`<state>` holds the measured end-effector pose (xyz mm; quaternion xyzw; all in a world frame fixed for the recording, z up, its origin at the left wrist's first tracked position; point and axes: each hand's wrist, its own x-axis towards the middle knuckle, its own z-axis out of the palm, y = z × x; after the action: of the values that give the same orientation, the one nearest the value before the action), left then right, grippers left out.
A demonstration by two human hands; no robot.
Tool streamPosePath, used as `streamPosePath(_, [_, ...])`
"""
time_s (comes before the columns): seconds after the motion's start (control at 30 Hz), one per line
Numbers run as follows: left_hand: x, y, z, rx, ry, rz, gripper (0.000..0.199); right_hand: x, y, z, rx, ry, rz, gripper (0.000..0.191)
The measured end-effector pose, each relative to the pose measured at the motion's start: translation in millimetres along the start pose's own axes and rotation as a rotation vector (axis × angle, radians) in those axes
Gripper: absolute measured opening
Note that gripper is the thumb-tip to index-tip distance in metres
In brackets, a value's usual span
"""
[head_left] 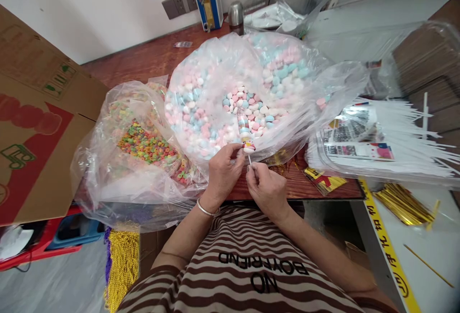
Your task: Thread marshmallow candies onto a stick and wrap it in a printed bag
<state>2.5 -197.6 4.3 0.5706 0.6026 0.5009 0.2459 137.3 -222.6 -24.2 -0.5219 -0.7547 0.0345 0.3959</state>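
The candy skewer (245,133) is sitting upright right over the edge of the big clear bag of pastel candies (230,107), with a stack of pink, blue and white pieces already threaded on a thin white stick. The person's left hand (223,171) is pinching the lowest candy of the stack with the fingers (237,148), and the right hand (268,188) is gripping the bare bottom end of the stick, fingers closed tight around it.

Stuff that could go sideways, imo: that stick looks really skinny, so if the right hand is pushing up off-axis, it could bend or snap, or the point could slip past the candy into a fingertip. The bottom piece is only being held by a pinch, so a crack in the candy would probably drop crumbs back into the bag. The stack is also leaning a bit away from the person, so loosening the grip could let it tip into the loose candies.

Just to the left, the bag of colourful cereal rings (147,145) is lying open and touching the candy bag, so stray pieces could mix. The pile of white sticks (402,145) is on the right side of the worktop (143,59), well apart from both hands.
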Motion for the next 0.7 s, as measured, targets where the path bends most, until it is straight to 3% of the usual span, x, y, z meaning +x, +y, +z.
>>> streamPosePath(0.13, [4.1, -3.2, -1.8, 0.143, -0.016, 0.088, 0.012, -0.1, 1.5, -0.8, -0.009, -0.005, -0.011, 0.023])
streamPosePath(0.27, [2.3, 2.8, -2.5, 0.232, -0.027, 0.172, 0.012, 1.1, 0.9, -5.6, 0.066, -0.023, 0.066, 0.02])
streamPosePath(0.5, [-7.2, 10.7, -2.2, 0.228, -0.046, 0.207, 0.011, 7.4, -1.8, -14.8, 0.531, -0.093, 0.371, 0.007])
streamPosePath(0.6, [-7.1, 8.3, -2.7, 0.249, -0.054, 0.22, 0.011, 11.3, 1.6, -16.1, 0.776, -0.145, 0.524, 0.02])
streamPosePath(0.7, [-5.7, 7.3, -5.4, 0.297, -0.116, 0.303, 0.009, 15.4, 6.2, -19.2, 1.006, -0.296, 0.623, 0.041])
